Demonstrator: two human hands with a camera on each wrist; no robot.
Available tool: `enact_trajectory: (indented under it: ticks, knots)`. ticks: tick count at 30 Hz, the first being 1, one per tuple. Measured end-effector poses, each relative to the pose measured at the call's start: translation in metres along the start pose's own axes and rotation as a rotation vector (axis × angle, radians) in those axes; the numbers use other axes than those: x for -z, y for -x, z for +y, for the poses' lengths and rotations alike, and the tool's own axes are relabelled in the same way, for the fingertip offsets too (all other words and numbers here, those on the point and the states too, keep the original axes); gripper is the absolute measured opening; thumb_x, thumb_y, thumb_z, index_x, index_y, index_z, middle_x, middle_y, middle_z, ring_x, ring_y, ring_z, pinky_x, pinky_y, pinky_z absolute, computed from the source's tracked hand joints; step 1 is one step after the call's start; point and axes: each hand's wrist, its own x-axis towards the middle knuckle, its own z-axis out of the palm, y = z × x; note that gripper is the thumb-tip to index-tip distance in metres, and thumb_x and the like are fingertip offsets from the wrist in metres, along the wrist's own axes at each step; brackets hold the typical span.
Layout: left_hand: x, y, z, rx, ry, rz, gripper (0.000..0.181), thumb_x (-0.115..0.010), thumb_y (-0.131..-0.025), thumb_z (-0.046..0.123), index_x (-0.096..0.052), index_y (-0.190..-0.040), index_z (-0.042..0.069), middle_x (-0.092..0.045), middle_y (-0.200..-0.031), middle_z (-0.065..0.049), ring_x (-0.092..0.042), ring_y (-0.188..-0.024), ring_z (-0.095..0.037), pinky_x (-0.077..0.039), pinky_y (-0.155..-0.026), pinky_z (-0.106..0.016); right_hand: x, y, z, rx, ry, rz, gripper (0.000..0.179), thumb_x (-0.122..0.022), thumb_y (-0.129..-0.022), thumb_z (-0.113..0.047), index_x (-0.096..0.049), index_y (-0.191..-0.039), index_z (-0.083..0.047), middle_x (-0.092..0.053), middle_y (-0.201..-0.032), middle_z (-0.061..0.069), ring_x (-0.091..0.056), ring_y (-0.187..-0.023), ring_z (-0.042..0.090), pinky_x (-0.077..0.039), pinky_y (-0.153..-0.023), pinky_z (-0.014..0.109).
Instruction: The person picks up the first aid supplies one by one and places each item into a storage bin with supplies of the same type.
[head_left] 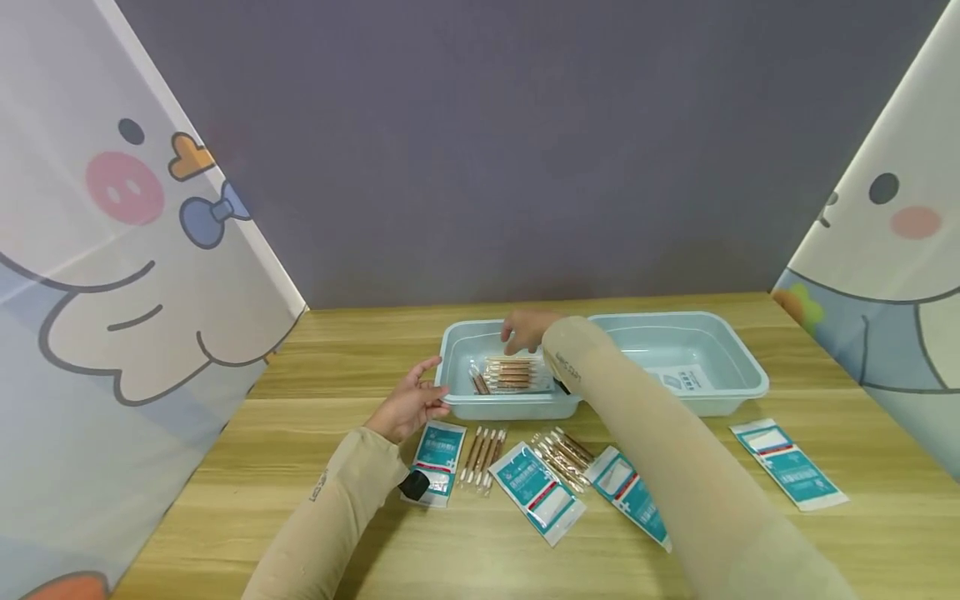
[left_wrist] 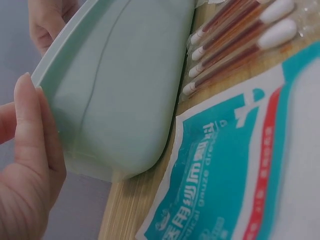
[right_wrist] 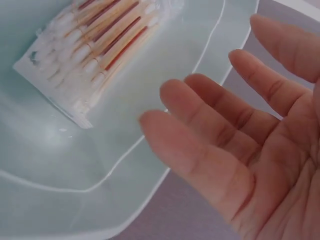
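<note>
Two light blue plastic bins stand side by side. At the near left corner of the left bin (head_left: 510,407), my left hand (head_left: 411,404) touches the rim with its fingers extended. Over the far side of that bin is my right hand (head_left: 527,327), its fingers loosely spread and nothing in them. Inside lies a clear packet of brown-stemmed cotton swabs (right_wrist: 100,45), with a smaller swab packet (head_left: 478,380) to its left. A teal and white gauze packet (left_wrist: 215,165) lies on the table just below my left hand, beside a packet of swabs (left_wrist: 240,50).
In the right bin (head_left: 723,400) lies a white printed packet (head_left: 682,377). Along the near side of the wooden table (head_left: 315,450) are more gauze packets (head_left: 537,492), another bundle of swabs (head_left: 562,458) and a gauze packet (head_left: 791,465) at far right. A grey wall (head_left: 480,150) stands behind.
</note>
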Motion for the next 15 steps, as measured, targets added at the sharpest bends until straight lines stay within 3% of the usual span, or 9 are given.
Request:
enact_trajectory:
  ticks: [5, 9, 11, 15]
  knots:
    - [0.001, -0.001, 0.001, -0.002, -0.008, 0.003, 0.064, -0.044, -0.098, -0.007, -0.014, -0.152, 0.009, -0.047, -0.087, -0.009, -0.057, -0.061, -0.011, -0.054, -0.058, -0.017, 0.003, 0.008, -0.007, 0.032, 0.059, -0.054, 0.042, -0.06, -0.096, -0.022, -0.054, -0.133, -0.004, -0.047, -0.139, 0.013, -0.062, -0.097, 0.03, -0.052, -0.087, 0.043]
    - [0.001, -0.001, 0.002, 0.0, -0.014, 0.014, 0.063, -0.044, -0.098, -0.007, -0.016, -0.151, 0.009, -0.047, -0.088, -0.01, -0.056, -0.061, -0.011, -0.054, -0.057, -0.017, 0.002, 0.018, -0.012, 0.06, 0.143, -0.073, 0.041, -0.061, -0.095, -0.023, -0.054, -0.132, -0.008, -0.052, -0.133, 0.012, -0.06, -0.097, 0.026, -0.054, -0.08, 0.042]
    - [0.001, 0.0, 0.002, -0.004, -0.009, 0.002, 0.062, -0.045, -0.098, -0.006, -0.016, -0.151, 0.009, -0.047, -0.088, -0.011, -0.056, -0.061, -0.01, -0.054, -0.058, -0.017, -0.001, 0.024, -0.013, 0.085, 0.164, -0.041, 0.037, -0.062, -0.094, -0.021, -0.057, -0.129, -0.009, -0.056, -0.126, 0.011, -0.059, -0.091, 0.023, -0.054, -0.073, 0.039]
    - [-0.001, 0.003, 0.0, 0.005, -0.012, -0.011, 0.063, -0.045, -0.098, -0.007, -0.014, -0.151, 0.008, -0.047, -0.088, -0.011, -0.056, -0.061, -0.011, -0.054, -0.058, -0.017, -0.011, 0.041, -0.014, 0.17, 0.161, 0.106, 0.027, -0.062, -0.093, -0.012, -0.063, -0.12, -0.008, -0.063, -0.097, 0.005, -0.054, -0.074, 0.016, -0.051, -0.065, 0.032]
